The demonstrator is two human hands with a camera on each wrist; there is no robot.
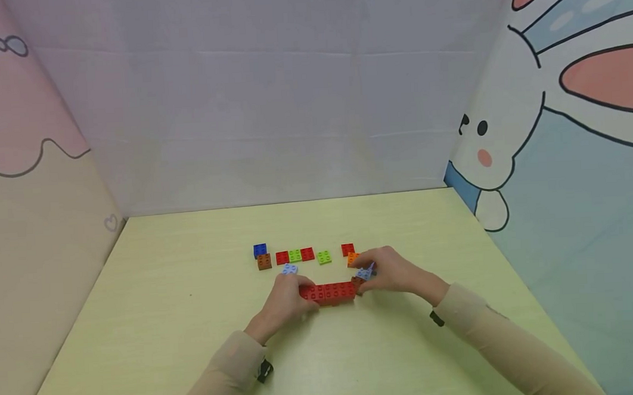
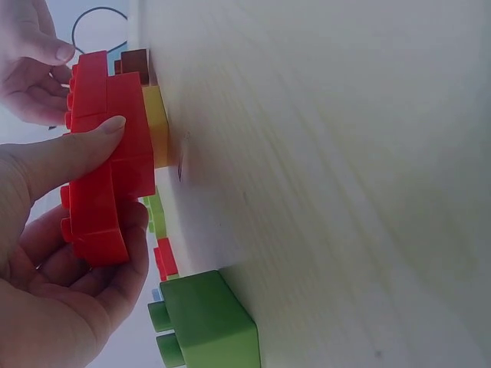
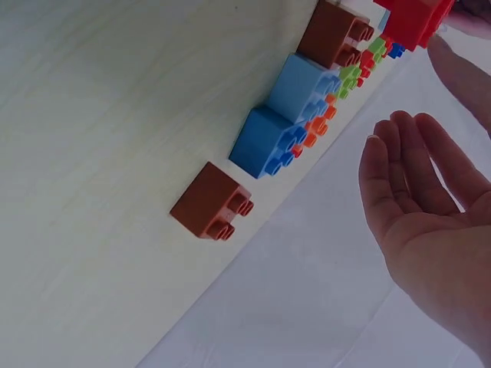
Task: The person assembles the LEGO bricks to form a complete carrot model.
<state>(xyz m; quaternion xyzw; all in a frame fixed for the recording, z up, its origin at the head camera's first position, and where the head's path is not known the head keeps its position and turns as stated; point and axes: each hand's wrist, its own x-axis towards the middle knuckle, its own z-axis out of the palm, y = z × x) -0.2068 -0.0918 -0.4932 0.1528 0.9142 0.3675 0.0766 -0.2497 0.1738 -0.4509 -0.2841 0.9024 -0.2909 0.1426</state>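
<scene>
My left hand [image 1: 285,296] grips a joined row of red bricks [image 1: 334,292], its thumb across the side in the left wrist view. There, a second red layer and a yellow brick [image 2: 159,126] show on the tabletop side. Around the row's right end is my right hand [image 1: 392,269], fingers slightly bent and holding nothing. Its thumb lies close to the red end in the right wrist view; contact cannot be told. Near this hand are a brown brick [image 3: 330,34], a light blue brick [image 3: 295,88], a blue brick [image 3: 265,143] and another brown brick [image 3: 207,201].
Behind the hands sit loose bricks: blue [image 1: 259,249], brown [image 1: 264,261], lime green [image 1: 324,257], orange [image 1: 352,259], and several red. A light blue brick [image 1: 290,268] lies by the left hand. A green brick [image 2: 211,322] shows in the left wrist view. Printed cloth walls enclose the table [image 1: 168,348].
</scene>
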